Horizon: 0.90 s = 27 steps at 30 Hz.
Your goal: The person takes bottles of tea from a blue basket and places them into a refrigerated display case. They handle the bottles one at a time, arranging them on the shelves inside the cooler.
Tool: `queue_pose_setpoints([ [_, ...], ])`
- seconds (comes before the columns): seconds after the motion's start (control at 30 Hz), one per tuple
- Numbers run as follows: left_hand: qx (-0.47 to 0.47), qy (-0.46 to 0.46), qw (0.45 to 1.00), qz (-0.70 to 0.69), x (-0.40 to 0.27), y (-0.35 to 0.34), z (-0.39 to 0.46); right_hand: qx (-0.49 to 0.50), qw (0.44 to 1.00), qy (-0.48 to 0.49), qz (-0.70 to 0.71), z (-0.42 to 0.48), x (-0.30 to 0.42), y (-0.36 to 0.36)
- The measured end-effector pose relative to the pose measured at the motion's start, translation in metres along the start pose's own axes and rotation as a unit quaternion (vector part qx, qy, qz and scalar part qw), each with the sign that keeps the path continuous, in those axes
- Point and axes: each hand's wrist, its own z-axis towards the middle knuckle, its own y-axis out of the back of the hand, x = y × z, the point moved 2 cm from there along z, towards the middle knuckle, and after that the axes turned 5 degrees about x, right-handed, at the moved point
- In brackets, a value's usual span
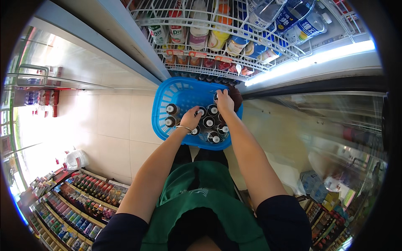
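A blue plastic basket [158, 106] stands in front of me, with several dark bottles with white caps upright inside it. My left hand [190, 119], a bangle at its wrist, has its fingers around the top of one dark bottle [201, 112] near the basket's middle. At the far right corner, my right hand [225, 102] holds another bottle [215, 97], which its fingers partly hide. Two bottles [171, 109] stand apart along the left wall. Others, such as one dark bottle [209, 122], cluster at the right, partly under my right forearm.
Beyond the basket is an open drinks cooler with white wire shelves [201, 23] holding bottled drinks. Its glass doors [78, 59] flank me on both sides. A brown object [235, 98] sits against the basket's right side. Drink shelves [78, 204] stand behind me at left.
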Motion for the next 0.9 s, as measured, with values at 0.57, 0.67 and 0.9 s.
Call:
queue_pose_setpoints([
  [0.57, -0.005, -0.235, 0.972, -0.016, -0.159, 0.107, -0.006, -0.078, 0.929, 0.289, 0.219, -0.071, 0.063, 0.267],
  [0.67, 0.072, -0.241, 0.965, -0.068, -0.181, 0.127, -0.02, -0.08, 0.899, 0.323, 0.286, -0.094, 0.087, 0.289],
  [0.9, 0.162, -0.238, 0.938, -0.195, -0.204, 0.136, -0.045, -0.101, 0.884, 0.322, 0.325, -0.103, 0.099, 0.3],
])
